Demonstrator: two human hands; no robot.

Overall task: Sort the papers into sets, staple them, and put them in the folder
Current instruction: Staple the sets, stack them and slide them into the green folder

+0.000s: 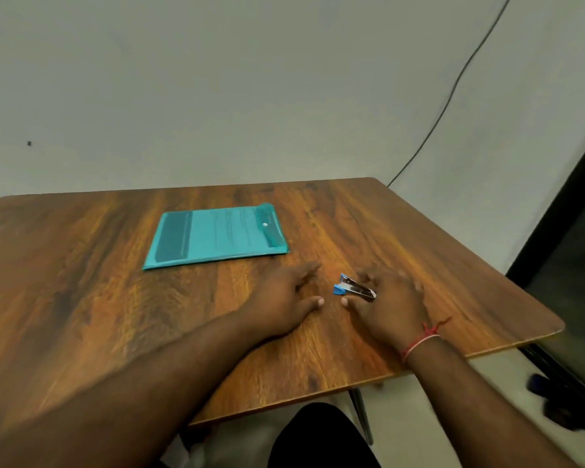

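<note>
Left hand point(284, 298) flat on table point(81, 298), fingers straight, slightly apart | right hand point(389, 305) blurred, fingers spread, thumb and forefinger flanking stapler point(353, 288), grip indeterminate

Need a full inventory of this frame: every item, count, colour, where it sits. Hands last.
table: 1, brown wood grain, fills the lower frame
folder: 1, teal, flat on the table's far middle
paper: count unclear, printed, showing through the folder
stapler: 1, blue and silver, on the table between the hands
cable: 1, black, running down the wall towards the table's far right corner
bracelet: 1, red thread, on the right wrist
left hand: 1, flat on the table, left of the stapler
right hand: 1, at the stapler's rear; blur hides any grip
</note>
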